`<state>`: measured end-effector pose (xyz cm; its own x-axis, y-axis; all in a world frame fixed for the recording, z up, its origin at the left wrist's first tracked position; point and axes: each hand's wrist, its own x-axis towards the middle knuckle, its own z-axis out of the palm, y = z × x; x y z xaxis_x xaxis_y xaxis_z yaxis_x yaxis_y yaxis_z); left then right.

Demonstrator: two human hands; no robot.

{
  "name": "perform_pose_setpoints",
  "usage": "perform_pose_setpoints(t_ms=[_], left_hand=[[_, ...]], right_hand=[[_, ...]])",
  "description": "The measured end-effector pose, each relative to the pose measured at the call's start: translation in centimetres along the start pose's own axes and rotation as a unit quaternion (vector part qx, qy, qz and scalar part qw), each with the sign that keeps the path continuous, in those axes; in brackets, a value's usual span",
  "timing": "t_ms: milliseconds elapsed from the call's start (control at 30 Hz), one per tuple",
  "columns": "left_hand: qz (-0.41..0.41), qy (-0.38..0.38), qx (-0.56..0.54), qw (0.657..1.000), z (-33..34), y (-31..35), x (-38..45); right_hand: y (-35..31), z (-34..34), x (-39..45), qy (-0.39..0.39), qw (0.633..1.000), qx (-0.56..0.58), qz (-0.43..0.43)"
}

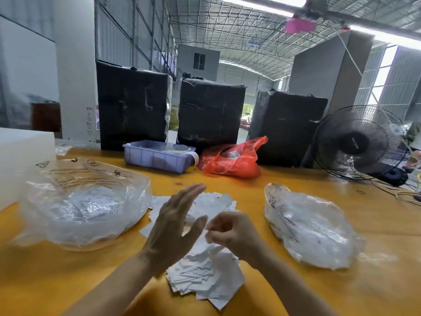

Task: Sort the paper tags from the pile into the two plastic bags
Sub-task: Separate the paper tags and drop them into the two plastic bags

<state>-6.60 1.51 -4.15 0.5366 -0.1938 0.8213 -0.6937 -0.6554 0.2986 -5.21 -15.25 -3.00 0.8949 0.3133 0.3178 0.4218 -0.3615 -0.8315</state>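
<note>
A pile of white paper tags (pixel 205 281) lies on the yellow table (pixel 296 293) in front of me, spreading back to about the table's middle. My left hand (pixel 175 226) hovers over the pile with its fingers straight and holds nothing. My right hand (pixel 230 233) is beside it, fingers curled, pinching a white paper tag (pixel 210 244) just above the pile. A clear plastic bag (pixel 84 208) with tags inside sits to the left. A second clear plastic bag (pixel 312 226) with tags lies to the right.
A purple plastic bin (pixel 157 157) and a red plastic bag (pixel 230 160) stand behind the pile. Three black-wrapped boxes (pixel 209 110) line the table's back. A black fan (pixel 360 142) stands at the right, a white block (pixel 20 160) at the far left.
</note>
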Motion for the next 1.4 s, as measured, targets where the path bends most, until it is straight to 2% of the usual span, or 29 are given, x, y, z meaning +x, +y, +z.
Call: perform_pose_setpoints(t_ms=[67, 133, 200, 267, 367, 500, 567, 667, 800, 933, 1033, 1133, 1300, 1400], left_hand=[[0.072, -0.064, 0.044, 0.994, 0.1, -0.2, -0.3], [0.074, -0.085, 0.043, 0.993, 0.4, -0.4, -0.5], [0.046, -0.062, 0.032, 0.997, 0.6, -0.4, -0.5], [-0.039, -0.002, -0.02, 0.999, 0.5, -0.3, -0.2], [-0.212, 0.079, -0.113, 0.968, -0.1, -0.7, 0.1], [-0.329, 0.111, -0.184, 0.92, -0.4, -1.2, 0.0], [-0.356, 0.129, -0.209, 0.901, -0.3, -1.5, -0.1], [-0.376, 0.14, -0.247, 0.882, -0.2, -1.5, 0.0], [-0.427, 0.139, -0.265, 0.853, 0.1, -1.9, -0.1], [-0.477, 0.134, -0.338, 0.8, 0.0, -2.1, 0.1], [-0.48, 0.148, -0.432, 0.75, -0.4, -1.5, 0.3], [-0.481, 0.146, -0.485, 0.716, -0.5, -1.2, 0.4], [-0.483, 0.129, -0.484, 0.718, -0.3, -1.3, 0.5], [-0.484, 0.123, -0.482, 0.72, -0.2, -1.3, 0.4]], right_hand=[[0.0, 0.0, 0.0, -0.01, 1.0, -0.018, -0.017], [0.1, 0.1, 0.0, -0.005, 0.999, -0.015, -0.032], [0.1, 0.4, 0.0, 0.017, 0.998, -0.02, -0.057], [0.3, 0.4, 0.2, 0.054, 0.996, -0.019, -0.064], [0.7, 0.4, 0.3, 0.093, 0.991, -0.083, -0.052], [1.1, 1.3, 0.0, 0.015, 0.958, -0.284, -0.014], [1.0, 1.8, 0.1, -0.019, 0.947, -0.321, 0.015], [1.0, 1.7, 0.2, -0.037, 0.977, -0.2, 0.067], [1.0, 0.9, -0.1, -0.032, 0.99, -0.1, 0.098], [0.9, -0.5, 0.0, -0.001, 0.991, 0.019, 0.13], [1.0, -1.2, 0.2, -0.002, 0.986, 0.078, 0.146], [0.9, -1.5, 0.3, -0.003, 0.979, 0.129, 0.156], [0.7, -2.0, 0.7, 0.082, 0.971, 0.213, 0.066], [0.7, -2.0, 0.7, 0.094, 0.964, 0.248, 0.015]])
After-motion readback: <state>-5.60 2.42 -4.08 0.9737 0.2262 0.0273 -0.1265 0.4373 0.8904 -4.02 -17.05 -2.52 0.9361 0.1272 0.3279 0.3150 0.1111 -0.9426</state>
